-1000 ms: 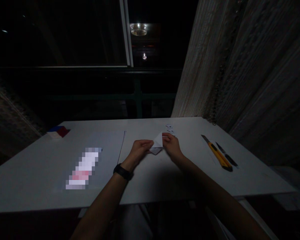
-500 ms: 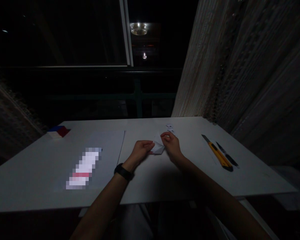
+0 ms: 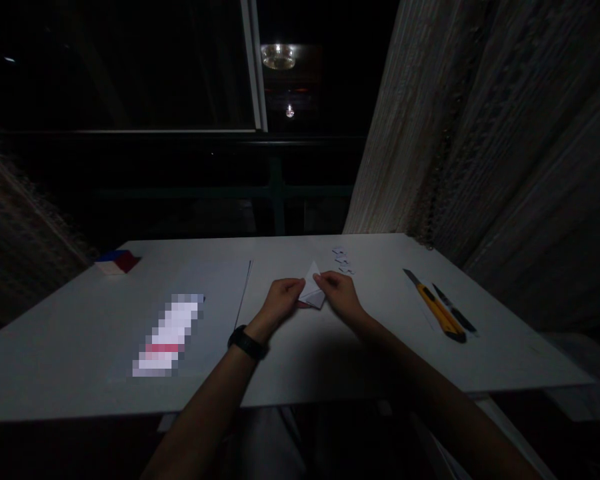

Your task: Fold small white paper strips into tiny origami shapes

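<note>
A small piece of folded white paper [image 3: 311,288] is held between my two hands above the middle of the table, its pointed tip facing away from me. My left hand [image 3: 283,297] pinches its left edge, and a dark watch band circles that wrist. On the right side, my right hand [image 3: 341,293] grips the paper with thumb and fingers closed near the upper flap. Just beyond my right hand lie several small paper pieces [image 3: 342,261] with dark marks, in a slanting row.
A yellow box cutter [image 3: 440,312] and a dark slim knife or pen [image 3: 454,309] lie at right on the white table [image 3: 380,373]. Left are large paper sheets [image 3: 220,293], a blurred-out bright rectangle [image 3: 173,333] and a multicoloured cube [image 3: 116,262]. Curtains hang at both sides.
My right hand has come down slightly from the paper's top corner to its right side. The paper's flap now lies flatter as a pointed shape. More of the small marked pieces show.
</note>
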The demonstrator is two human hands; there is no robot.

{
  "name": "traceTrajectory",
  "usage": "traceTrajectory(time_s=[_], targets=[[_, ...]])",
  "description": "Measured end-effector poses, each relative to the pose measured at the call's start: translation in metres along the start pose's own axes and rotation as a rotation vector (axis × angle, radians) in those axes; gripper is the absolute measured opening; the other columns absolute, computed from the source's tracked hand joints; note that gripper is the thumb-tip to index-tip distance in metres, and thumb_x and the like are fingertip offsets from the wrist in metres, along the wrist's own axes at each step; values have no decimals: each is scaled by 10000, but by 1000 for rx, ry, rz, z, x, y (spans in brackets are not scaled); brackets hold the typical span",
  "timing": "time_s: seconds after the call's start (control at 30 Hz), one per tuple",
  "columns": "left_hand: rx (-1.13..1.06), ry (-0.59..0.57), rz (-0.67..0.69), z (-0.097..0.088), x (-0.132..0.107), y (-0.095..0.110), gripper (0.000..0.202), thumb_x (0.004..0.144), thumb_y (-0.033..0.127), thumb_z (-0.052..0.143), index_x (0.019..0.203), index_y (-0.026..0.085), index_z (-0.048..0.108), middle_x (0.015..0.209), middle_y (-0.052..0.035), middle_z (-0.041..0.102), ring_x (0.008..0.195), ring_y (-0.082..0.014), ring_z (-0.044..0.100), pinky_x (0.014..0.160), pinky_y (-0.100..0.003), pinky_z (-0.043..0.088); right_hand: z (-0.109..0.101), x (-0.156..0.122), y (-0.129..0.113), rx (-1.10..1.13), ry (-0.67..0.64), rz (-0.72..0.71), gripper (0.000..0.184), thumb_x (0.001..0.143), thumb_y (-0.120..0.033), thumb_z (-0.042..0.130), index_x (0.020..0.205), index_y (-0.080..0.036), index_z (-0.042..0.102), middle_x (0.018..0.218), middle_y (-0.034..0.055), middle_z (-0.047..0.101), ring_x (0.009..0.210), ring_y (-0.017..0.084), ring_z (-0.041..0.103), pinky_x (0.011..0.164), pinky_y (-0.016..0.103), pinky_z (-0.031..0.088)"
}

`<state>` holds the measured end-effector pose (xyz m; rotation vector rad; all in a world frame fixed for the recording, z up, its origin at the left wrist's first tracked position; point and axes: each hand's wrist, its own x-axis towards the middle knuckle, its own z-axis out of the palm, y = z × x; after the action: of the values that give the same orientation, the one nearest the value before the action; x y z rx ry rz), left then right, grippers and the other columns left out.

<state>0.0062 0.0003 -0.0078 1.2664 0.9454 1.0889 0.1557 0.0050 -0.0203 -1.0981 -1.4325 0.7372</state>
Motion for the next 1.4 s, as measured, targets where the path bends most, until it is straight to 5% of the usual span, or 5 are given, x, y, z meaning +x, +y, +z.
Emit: traceTrajectory(time_s=[0.5, 0.7, 0.87, 1.1, 1.4], targets=[[76, -3, 12, 2, -1, 0, 253, 674, 327, 627, 703, 76, 646, 601, -45, 601, 512, -121, 562, 493, -251, 506, 1, -1, -4, -9, 84, 9, 329, 705, -467, 577, 757, -153, 663, 774, 52, 674, 719, 183, 594, 679, 282, 438], [78, 12, 22, 0, 1, -3, 204, 668, 293, 627, 699, 93, 644, 589, -22, 599, 509, -109, 550, 483, -231, 489, -1, -2, -8, 86, 36, 17, 423, 774, -509, 464, 567, -157, 579, 532, -16, 542, 536, 119, 491, 535, 230, 363], [87, 44, 32, 0, 1, -1, 196, 645, 289, 651, 691, 98, 647, 604, -28, 614, 501, -105, 544, 465, -215, 472, 0, -2, -8, 123, -8, 7, 396, 737, -500, 519, 532, -162, 550, 520, -26, 507, 522, 111, 465, 535, 227, 348], [85, 68, 14, -1, 1, -1, 257, 614, 309, 685, 741, 87, 655, 603, -40, 630, 496, -118, 557, 472, -234, 472, -1, -2, -7, 184, -11, 71, 436, 775, -517, 448, 603, -158, 627, 603, 26, 616, 601, 153, 543, 621, 264, 401], [11, 185, -10, -1, 0, 2, 270, 574, 246, 709, 784, 83, 660, 647, -63, 653, 557, -150, 595, 481, -240, 488, -5, -4, -12, 210, -154, -28, 303, 772, -318, 421, 722, -201, 695, 947, 27, 657, 896, 195, 578, 813, 299, 400]])
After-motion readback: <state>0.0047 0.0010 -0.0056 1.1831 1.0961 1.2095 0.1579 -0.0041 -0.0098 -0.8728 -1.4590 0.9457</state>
